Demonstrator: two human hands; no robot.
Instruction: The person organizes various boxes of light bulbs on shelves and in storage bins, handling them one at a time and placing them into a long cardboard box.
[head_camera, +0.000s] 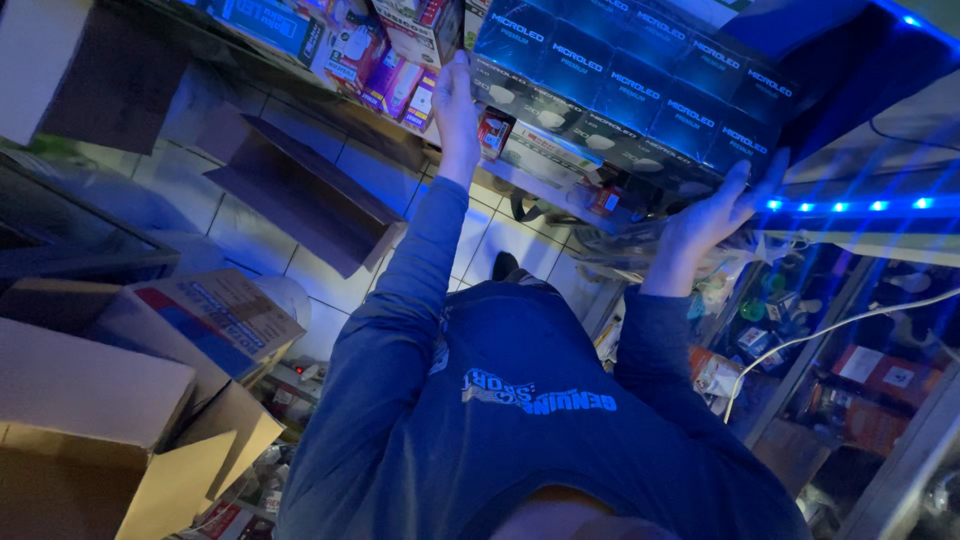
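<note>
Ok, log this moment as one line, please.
left hand: grips pack end | right hand: grips other end | pack of dark boxes: raised at shelf

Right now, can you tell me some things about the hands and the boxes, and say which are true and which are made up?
1. Both hands hold one big pack of dark boxes. True.
2. The left hand is on the pack's left end. True.
3. The right hand hangs down empty. False: it grips the pack's right end.
4. The sleeves are bright red. False: they look blue.
5. Open cardboard boxes sit at the lower left. True.
</note>
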